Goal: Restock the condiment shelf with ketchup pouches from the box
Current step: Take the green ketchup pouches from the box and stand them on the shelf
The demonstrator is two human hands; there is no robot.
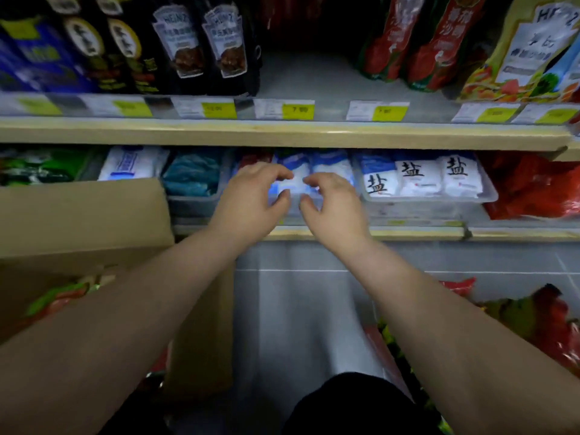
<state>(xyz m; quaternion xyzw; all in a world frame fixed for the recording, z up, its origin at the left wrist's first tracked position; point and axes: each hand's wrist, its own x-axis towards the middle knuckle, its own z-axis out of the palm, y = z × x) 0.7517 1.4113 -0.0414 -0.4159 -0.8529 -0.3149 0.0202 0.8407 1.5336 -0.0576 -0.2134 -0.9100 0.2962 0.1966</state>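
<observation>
Two red ketchup pouches point(417, 42) are standing nearly upright, long axis vertical, at one o'clock on the upper shelf point(282, 133). The left hand point(251, 199) and right hand point(332, 208) are hovering at centre, fingers point(277, 174) half-curled and gripping nothing, before blue-and-white packets point(332, 163). A cardboard box point(84, 215) is sitting at nine o'clock.

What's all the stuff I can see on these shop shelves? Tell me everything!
black Heinz-labelled sauce pouches: two, black, upper shelf, left.
red plastic ketchup pouches: two, red, upper shelf, right.
yellow-and-white paper price tags: several, yellow and white, upper shelf edge.
white salt bags with a black character: three, white, clear tray, lower shelf.
teal plastic packets: count unclear, teal, grey bin, lower shelf.
brown cardboard box: one, brown, left of the arms.
left hand grip: one, bare, fingers curved, empty, before the lower shelf.
right hand grip: one, bare, fingers curved, empty, beside the left.
</observation>
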